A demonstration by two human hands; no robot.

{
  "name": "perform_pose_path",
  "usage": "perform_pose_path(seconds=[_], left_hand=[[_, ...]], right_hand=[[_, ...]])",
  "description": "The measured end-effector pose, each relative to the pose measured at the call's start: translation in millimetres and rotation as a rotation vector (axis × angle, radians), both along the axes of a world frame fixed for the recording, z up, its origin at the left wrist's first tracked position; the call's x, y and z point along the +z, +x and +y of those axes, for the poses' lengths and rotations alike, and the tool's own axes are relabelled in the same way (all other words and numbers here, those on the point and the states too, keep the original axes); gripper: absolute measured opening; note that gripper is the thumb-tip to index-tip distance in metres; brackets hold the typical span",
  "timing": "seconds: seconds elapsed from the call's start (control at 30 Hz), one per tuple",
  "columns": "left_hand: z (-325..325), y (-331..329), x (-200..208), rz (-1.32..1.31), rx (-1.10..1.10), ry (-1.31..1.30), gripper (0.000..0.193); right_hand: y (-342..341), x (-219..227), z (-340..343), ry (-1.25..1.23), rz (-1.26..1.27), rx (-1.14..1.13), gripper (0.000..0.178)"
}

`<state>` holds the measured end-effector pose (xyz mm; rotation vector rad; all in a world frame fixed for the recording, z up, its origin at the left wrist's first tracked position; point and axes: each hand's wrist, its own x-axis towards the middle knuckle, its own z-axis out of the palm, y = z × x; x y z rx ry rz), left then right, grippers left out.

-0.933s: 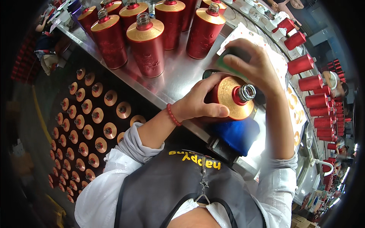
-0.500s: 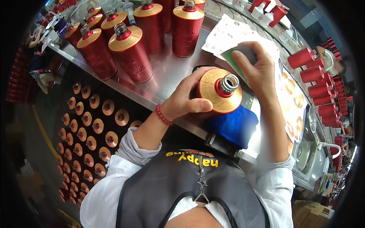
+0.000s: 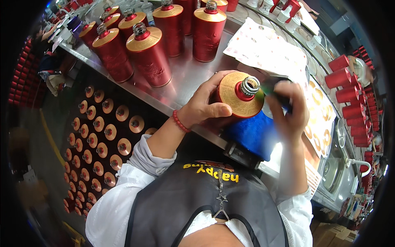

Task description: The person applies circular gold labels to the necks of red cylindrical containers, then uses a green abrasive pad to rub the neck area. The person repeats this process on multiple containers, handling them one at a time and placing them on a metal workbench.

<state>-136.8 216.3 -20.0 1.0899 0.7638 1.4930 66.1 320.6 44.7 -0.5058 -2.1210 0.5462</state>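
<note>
My left hand [image 3: 201, 103] grips a red bottle [image 3: 232, 92] with a gold shoulder and a clear glass, uncapped neck, its thumb lying across the near side. The bottle leans so that its mouth points up toward me. Against the right side of its shoulder, a flat green-and-dark pad [image 3: 270, 85] is pinched in my right hand [image 3: 293, 109]. Motion smears that hand and the pad, and I cannot tell whether the pad touches the bottle. Below the bottle a blue cloth [image 3: 249, 133] covers something on the bench.
Several red bottles [image 3: 150, 59] stand upright on the metal bench [image 3: 181, 84] at the far left. A printed white sheet [image 3: 267, 47] and a sheet with gold rings [image 3: 319, 111] lie to the right. Many gold-topped bottles [image 3: 98, 142] stand lower left. A sink [image 3: 335, 173] is at the right.
My right hand has moved down and a little right, bringing the pad lower, beside the bottle's shoulder. The left hand still holds the bottle in nearly the same place.
</note>
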Motion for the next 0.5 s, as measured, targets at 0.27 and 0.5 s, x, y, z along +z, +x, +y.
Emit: perform_pose_path(seconds=[0.27, 0.5], left_hand=[[-1, 19, -20, 0.243, 0.362, 0.075, 0.101], [-20, -7, 3, 0.378, 0.639, 0.178, 0.091]], right_hand=[[-3, 21, -11, 0.247, -0.111, 0.349, 0.036], [32, 29, 2, -0.230, 0.257, 0.247, 0.031]])
